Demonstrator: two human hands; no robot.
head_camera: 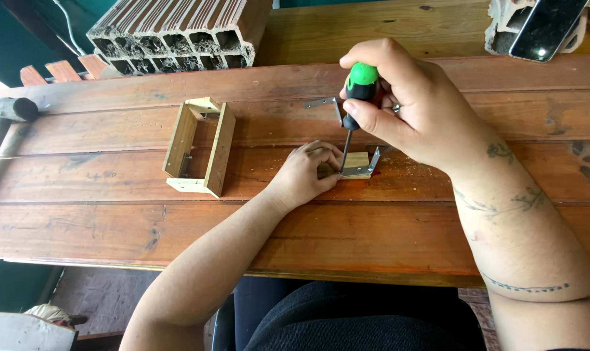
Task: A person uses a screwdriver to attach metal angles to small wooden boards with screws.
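**Screwdriver on bracket, mid-bench**

Wooden frame lies left, well apart. Left hand pins small wood block, grip closed on it. Right hand wraps green-handled screwdriver, tip on metal bracket. Bare bench toward near edge.

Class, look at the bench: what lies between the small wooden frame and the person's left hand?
Head view: nothing but bare plank of the workbench lies between the wooden frame and the left hand.
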